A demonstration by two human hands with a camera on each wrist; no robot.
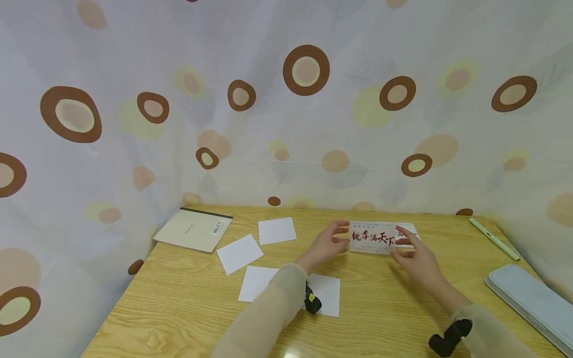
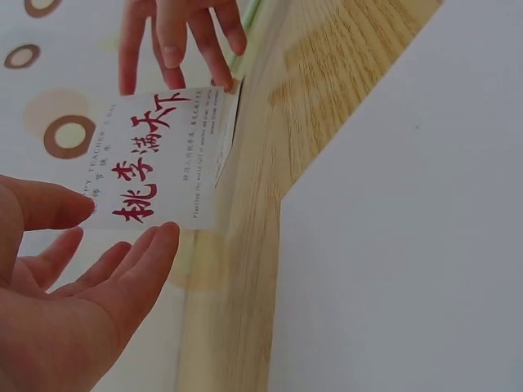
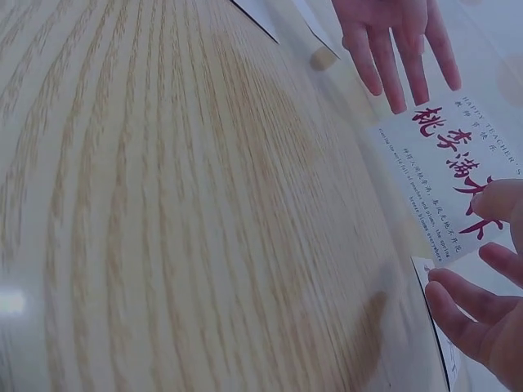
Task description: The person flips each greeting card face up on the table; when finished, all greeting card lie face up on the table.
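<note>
Red lettering ran across the printed card (image 1: 372, 238), which sat between the two hands near the back of the wooden worktop (image 1: 380, 308). Both were grasping it: the left hand (image 1: 328, 244) had curved fingers at one short end, and the right hand (image 1: 418, 258) had its thumb and fingers about the other. A second printed card (image 1: 412, 230) showed beyond it. Blank white cards (image 1: 277, 230) lay leftward, near a pale notebook (image 1: 192, 228); a green pen (image 1: 494, 239) and grey-blue case (image 1: 532, 303) lay at the right.
</note>
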